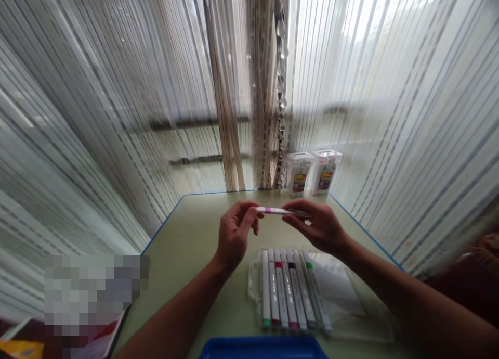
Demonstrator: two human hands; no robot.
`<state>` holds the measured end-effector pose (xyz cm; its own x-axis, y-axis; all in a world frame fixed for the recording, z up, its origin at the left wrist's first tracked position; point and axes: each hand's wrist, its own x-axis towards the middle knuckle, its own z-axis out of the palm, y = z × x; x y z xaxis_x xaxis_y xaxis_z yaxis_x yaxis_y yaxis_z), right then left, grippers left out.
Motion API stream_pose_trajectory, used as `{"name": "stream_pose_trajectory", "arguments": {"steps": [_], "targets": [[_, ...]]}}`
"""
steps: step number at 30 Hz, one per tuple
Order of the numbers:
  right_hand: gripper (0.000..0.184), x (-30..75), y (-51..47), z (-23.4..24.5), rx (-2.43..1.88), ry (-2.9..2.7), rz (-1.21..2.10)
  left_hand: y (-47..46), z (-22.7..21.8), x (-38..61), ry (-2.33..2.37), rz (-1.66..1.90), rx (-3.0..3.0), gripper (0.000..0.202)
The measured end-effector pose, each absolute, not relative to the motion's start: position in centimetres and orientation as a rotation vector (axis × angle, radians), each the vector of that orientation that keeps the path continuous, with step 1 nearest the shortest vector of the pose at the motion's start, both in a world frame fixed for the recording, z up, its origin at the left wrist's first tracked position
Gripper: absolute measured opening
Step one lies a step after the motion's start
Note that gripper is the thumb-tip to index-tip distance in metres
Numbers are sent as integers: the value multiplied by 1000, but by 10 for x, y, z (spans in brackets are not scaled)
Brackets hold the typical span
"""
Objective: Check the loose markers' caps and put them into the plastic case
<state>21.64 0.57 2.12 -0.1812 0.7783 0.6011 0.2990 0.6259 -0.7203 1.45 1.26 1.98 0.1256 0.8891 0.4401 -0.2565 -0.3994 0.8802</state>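
A white marker with a purple band [268,210] is held level above the table between both hands. My left hand [236,231] pinches its left end between thumb and fingers. Around the right end of the marker, the fingers of my right hand [322,223] are closed. Below the hands, several white markers [288,291] lie side by side in a clear plastic case [253,281]; green, red, black and pink bands show on them. One marker with a green band [310,266] lies slightly askew at the right of the row.
Two clear lidded containers [299,174] with labels stand at the table's far edge. A blue tray [263,346] sits at the near edge of the green table [187,234]. String curtains [234,88] hang behind, and a pixelated patch covers something at left.
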Motion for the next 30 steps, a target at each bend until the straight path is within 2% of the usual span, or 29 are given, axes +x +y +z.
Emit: {"name": "stream_pose_trajectory", "arguments": {"steps": [7, 16, 30], "targets": [[22, 215, 7, 20, -806, -1625, 762, 14, 17, 13, 732, 1545, 1486, 17], [20, 214, 6, 19, -767, -1654, 798, 10, 21, 15, 833, 1424, 1581, 19], [20, 220, 12, 25, -705, -1475, 1047, 10, 20, 10, 466, 1237, 1320, 25]]}}
